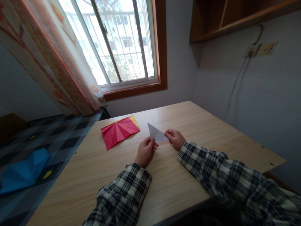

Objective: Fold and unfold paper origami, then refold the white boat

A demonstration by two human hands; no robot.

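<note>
Between my two hands is a white sheet of paper folded into a triangle, its point toward the window. My left hand pinches the lower left corner between thumb and fingers. At the right corner, the thumb and fingers of my right hand are closed on the same paper. To the left of it, a red creased sheet of paper with fan-like folds lies on the table. A yellow sheet of paper shows partly from beneath the red one.
At the left, a blue folded paper rests on a checked bedspread beside the table. A curtain hangs by the window. On the right wall are a shelf and a socket with a cord.
</note>
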